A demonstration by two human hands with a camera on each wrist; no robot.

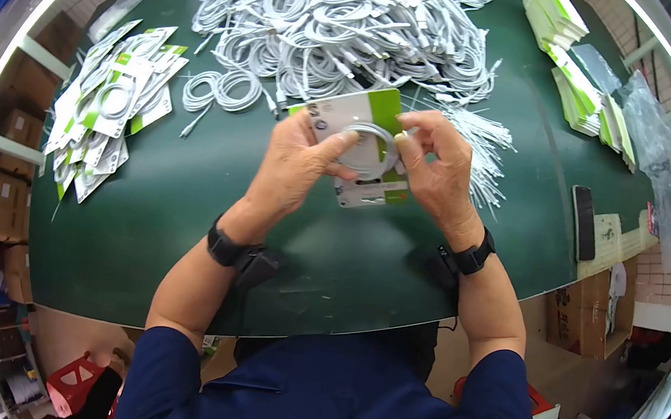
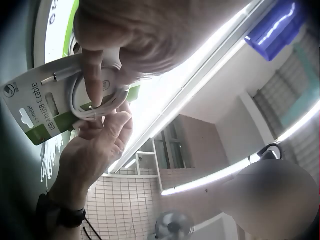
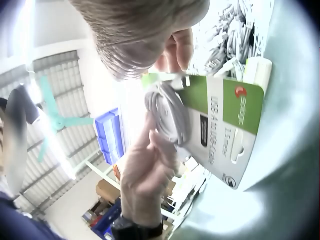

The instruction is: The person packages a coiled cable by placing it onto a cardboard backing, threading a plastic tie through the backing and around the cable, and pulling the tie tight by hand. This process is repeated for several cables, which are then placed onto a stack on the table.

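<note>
A white and green packaging card (image 1: 387, 108) printed for a USB cable is held up over the table, tilted. Against its face lies a coiled white USB cable (image 3: 167, 112), one metal plug showing near the coil. My left hand (image 1: 296, 155) grips the card from its left side, thumb pressed across the coil. At the opposite edge, the thumb and fingers of my right hand (image 1: 439, 173) pinch the card beside the coil. The left wrist view shows the fingers of the right hand (image 2: 100, 145) partly hidden behind the card.
A large heap of coiled white cables (image 1: 340, 17) covers the back of the green table (image 1: 250, 306). Carded cables (image 1: 111, 99) are piled at left, thin white ties (image 1: 485, 150) behind my right hand. Stacked cards (image 1: 577, 99) and a phone (image 1: 583, 222) lie at right.
</note>
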